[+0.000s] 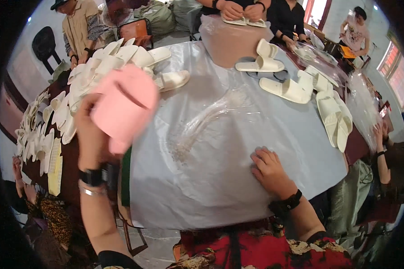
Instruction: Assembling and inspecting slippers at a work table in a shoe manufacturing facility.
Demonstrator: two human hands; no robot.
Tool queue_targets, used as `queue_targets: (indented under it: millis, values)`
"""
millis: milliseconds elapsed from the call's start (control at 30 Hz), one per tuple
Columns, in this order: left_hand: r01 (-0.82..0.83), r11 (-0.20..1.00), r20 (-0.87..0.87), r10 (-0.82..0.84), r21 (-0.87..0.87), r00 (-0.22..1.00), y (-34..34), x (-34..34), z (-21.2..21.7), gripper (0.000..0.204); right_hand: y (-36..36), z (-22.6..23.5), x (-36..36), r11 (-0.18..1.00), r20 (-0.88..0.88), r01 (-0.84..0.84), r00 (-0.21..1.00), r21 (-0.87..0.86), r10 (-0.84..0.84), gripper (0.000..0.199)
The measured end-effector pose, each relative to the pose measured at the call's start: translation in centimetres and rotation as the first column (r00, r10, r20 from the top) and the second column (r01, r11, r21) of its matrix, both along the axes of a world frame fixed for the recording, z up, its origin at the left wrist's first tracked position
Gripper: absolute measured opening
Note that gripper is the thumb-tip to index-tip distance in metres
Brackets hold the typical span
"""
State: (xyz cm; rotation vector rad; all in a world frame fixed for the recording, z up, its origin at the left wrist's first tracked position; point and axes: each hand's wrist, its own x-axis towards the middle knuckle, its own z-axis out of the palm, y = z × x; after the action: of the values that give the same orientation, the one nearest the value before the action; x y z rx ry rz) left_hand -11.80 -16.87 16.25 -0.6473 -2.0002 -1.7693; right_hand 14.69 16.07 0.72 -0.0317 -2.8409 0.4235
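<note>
Raised over the left side of the table, my left hand grips a pink slipper. The slipper is slightly blurred and hides most of my fingers; whether it is one or a stacked pair I cannot tell. My right hand rests on the grey plastic table cover, its fingers loosely stretched out and nothing in it. Between the hands and farther off lies a bundle of thin clear plastic strands. Just behind the pink slipper, a big pile of cream slippers spreads along the table's left side.
More cream slippers lie at the far right, others along the right edge. At the far edge a co-worker's hands hold light slippers above a plastic-lined bin. Other people work around the table. Clear plastic bags lie at right.
</note>
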Motion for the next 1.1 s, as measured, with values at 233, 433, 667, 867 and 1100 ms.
queue_targets:
  millis: [233,433,667,867,1100]
  values:
    - [0.677,0.731,0.170,-0.681,0.089,0.712,16.0,14.5,-4.6,0.021,1.0,1.8,5.6,0.986,-0.316,-0.069,0.948,-0.154,0.017,0.059]
    - [0.664,0.735,0.272,-0.616,-0.140,0.739,20.5,16.8,-13.1,0.036,1.8,0.3,9.9,0.917,-0.395,0.035,0.895,-0.396,-0.205,0.067]
    - [0.786,0.458,0.600,-0.511,-0.416,0.615,19.9,15.0,-10.2,0.041,3.0,-2.5,9.8,0.969,-0.246,0.211,0.940,-0.130,-0.238,0.064]
    - [0.314,0.605,0.064,-0.398,-0.732,0.915,22.9,4.3,-14.0,0.032,3.9,-3.6,8.7,0.972,-0.261,0.195,0.939,-0.132,-0.223,0.066]
    - [0.175,0.405,0.106,-0.187,-0.897,0.977,26.4,4.2,-15.8,0.019,3.9,-4.1,9.0,0.971,-0.240,0.210,0.942,-0.114,-0.233,0.065]
